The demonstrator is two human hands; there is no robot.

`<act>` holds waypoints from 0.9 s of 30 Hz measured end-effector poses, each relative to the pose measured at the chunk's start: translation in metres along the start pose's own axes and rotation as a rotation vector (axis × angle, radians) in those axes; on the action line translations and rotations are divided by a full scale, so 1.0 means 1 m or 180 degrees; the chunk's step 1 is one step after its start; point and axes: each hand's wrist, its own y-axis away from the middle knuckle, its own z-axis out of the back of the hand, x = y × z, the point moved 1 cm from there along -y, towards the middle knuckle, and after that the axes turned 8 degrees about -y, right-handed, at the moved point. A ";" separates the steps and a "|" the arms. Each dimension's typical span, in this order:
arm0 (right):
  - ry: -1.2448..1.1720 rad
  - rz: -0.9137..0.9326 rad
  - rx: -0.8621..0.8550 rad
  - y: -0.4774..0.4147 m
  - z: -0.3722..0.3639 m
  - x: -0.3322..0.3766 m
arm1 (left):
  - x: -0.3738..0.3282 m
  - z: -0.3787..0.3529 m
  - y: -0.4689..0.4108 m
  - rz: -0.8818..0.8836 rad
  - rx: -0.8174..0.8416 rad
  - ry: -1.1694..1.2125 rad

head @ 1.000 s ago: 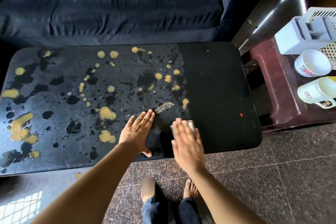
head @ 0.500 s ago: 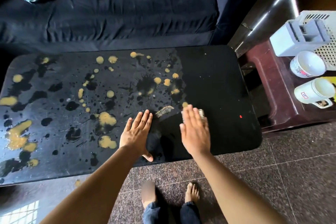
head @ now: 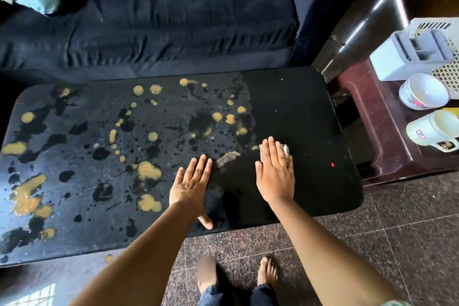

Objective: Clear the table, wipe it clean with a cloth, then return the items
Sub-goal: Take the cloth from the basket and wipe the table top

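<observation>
The cloth (head: 285,151) lies on the near right part of the black desk (head: 298,112). It is almost all hidden under the right hand (head: 274,174). Only two small pale edges peek out beside the fingers, so its shape is hard to tell. The right grip is spread flat, fingers straight, pressing down on the cloth. The left hand (head: 190,186) lies flat on the desk just to the left, its grip spread too, holding nothing. Yellow and dark splashes (head: 149,171) cover the left part of the desk. On the right, a white basket (head: 449,74) is cut off by the edge.
</observation>
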 end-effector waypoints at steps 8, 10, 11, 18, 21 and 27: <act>-0.0135 0.0822 0.0121 0.003 -0.016 0.070 | 0.002 0.001 0.000 -0.0040 -0.0009 0.0083; -0.0074 0.1103 0.0237 -0.001 -0.013 0.056 | 0.002 0.002 0.001 -0.0053 -0.0055 0.0098; -0.0015 0.1116 0.0246 -0.003 -0.011 0.044 | 0.002 0.001 0.002 -0.0069 -0.0055 0.0102; -0.0225 -0.0184 -0.0096 -0.022 -0.004 0.034 | 0.009 -0.002 -0.001 -0.0172 -0.0252 0.0353; -0.0205 0.0718 0.0052 -0.011 -0.013 0.076 | 0.011 -0.005 -0.003 -0.0157 -0.0350 0.0602; -0.0006 0.0920 0.0155 -0.023 -0.004 0.038 | 0.012 0.008 -0.007 -0.0030 -0.0645 0.0706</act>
